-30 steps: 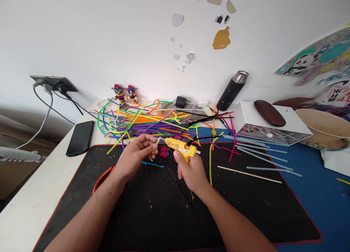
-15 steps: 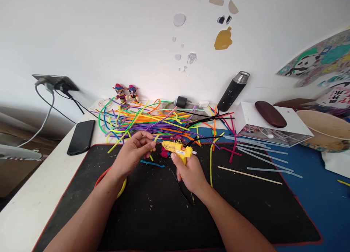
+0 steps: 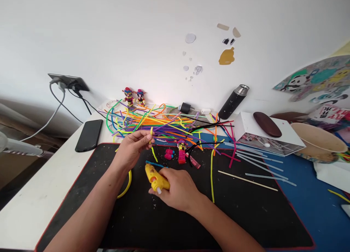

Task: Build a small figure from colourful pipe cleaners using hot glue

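Note:
My left hand (image 3: 133, 146) pinches a short yellow pipe cleaner piece (image 3: 151, 131), which sticks up between thumb and finger. Wrapped round a yellow hot glue gun (image 3: 157, 180), my right hand (image 3: 179, 186) holds it low over the black mat (image 3: 131, 223), its glue stick end facing me. Beyond the gun lies a blue pipe cleaner piece (image 3: 153, 164). A small magenta pipe cleaner part (image 3: 169, 154) with blue ends rests on the mat, beside a half-hidden magenta and yellow pipe cleaner figure (image 3: 182, 153).
A heap of coloured pipe cleaners (image 3: 153, 122) spreads along the wall, with two finished figures (image 3: 133, 97) behind. Clear glue sticks (image 3: 262, 161) and a wooden stick (image 3: 247, 180) lie right. A phone (image 3: 89, 135), black flask (image 3: 233, 102) and white box (image 3: 270, 133) stand around.
The glue gun has moved left and toward me, and its body has turned. The left hand stays raised with the yellow piece. The small figure and magenta part have come into fuller view.

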Motion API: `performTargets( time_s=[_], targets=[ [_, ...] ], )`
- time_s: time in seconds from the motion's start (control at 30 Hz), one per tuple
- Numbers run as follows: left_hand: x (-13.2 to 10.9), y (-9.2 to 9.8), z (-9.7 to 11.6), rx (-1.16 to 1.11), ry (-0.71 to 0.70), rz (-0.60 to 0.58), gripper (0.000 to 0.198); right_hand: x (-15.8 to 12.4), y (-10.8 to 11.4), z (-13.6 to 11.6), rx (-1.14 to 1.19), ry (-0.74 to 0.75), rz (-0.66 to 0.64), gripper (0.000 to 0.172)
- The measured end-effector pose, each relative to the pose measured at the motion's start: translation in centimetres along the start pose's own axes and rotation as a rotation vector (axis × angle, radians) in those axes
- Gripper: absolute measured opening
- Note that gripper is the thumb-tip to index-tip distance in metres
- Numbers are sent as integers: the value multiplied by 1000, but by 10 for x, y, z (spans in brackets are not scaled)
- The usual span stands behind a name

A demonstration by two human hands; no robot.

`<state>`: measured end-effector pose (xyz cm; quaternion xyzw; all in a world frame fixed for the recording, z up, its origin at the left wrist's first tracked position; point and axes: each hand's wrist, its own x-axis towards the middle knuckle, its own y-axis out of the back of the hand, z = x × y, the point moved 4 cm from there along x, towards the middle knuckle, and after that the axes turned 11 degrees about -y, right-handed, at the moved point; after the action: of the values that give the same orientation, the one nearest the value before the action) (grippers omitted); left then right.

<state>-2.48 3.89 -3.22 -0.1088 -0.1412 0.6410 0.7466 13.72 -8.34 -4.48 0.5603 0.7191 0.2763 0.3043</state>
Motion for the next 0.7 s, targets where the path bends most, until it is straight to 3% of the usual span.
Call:
performTargets(
  time_s=[0.13, 0.27, 0.43, 0.57, 0.7],
  targets=[
    [-3, -5, 3, -29, 8, -115, 27, -1, -5, -7, -92, 72, -38, 36],
    [-5, -7, 6, -60, 12, -144, 24, -5, -5, -9, -58, 153, -141, 40],
    [-11, -12, 7, -79, 40, -210, 25, -1, 5, 2, 388, -46, -213, 31],
    [-17, -19, 9, -69, 19, -315, 22, 9, 15, 11, 825, -218, -193, 47],
    [-24, -27, 6, -78, 56, -419, 20, 16, 18, 5, 1066, -214, -239, 55]
  ],
)
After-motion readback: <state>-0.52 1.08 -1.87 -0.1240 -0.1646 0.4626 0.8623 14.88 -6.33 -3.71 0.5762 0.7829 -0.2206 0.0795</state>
